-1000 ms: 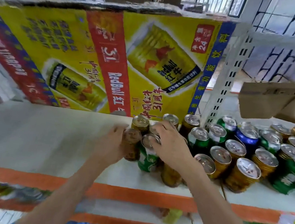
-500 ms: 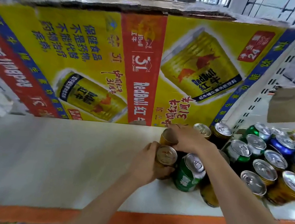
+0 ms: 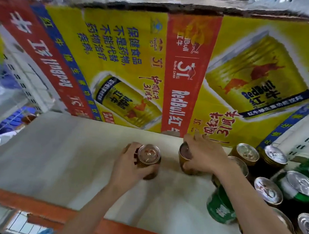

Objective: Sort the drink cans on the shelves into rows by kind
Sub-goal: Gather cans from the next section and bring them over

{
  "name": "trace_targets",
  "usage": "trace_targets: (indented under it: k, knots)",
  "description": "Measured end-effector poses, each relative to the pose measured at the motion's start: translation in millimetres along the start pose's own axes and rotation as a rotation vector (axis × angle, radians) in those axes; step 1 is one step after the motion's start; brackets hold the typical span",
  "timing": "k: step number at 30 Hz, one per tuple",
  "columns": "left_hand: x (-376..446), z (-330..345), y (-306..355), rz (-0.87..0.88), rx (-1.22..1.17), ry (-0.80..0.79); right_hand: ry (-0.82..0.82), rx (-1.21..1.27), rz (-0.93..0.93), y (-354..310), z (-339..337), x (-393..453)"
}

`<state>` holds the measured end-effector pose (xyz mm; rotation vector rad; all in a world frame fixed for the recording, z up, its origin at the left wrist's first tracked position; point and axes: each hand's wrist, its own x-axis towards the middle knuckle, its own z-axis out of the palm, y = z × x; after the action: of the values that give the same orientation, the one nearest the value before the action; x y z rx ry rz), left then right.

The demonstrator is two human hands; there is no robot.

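Partly, the right hand point(image 3: 206, 157) hides its gold can point(image 3: 185, 155).

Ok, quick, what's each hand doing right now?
Left hand: grips a brown can with a clear lid, upright on the shelf.
Right hand: grips a gold can from above.

Bright even daylight, blurred edges, strong wide-angle warping
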<state>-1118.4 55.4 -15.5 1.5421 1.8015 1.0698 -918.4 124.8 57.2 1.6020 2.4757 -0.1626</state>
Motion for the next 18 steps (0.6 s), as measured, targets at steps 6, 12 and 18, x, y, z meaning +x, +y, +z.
trace_targets:
  k: [6, 12, 18]
  knots:
    - [46.2, -96.2, -37.0, -0.104, -0.037, 0.151, 0.06, 0.28, -0.137, -78.0, -5.4, 48.8]
    - [89.2, -179.8, -97.4, -0.267, -0.042, 0.235, 0.016, 0.48, -0.106, -165.4, -3.7, 108.8]
    - [123.3, -221.7, -130.6, -0.232, 0.008, 0.185, 0.053, 0.469, -0.101, -223.4, -14.2, 144.2]
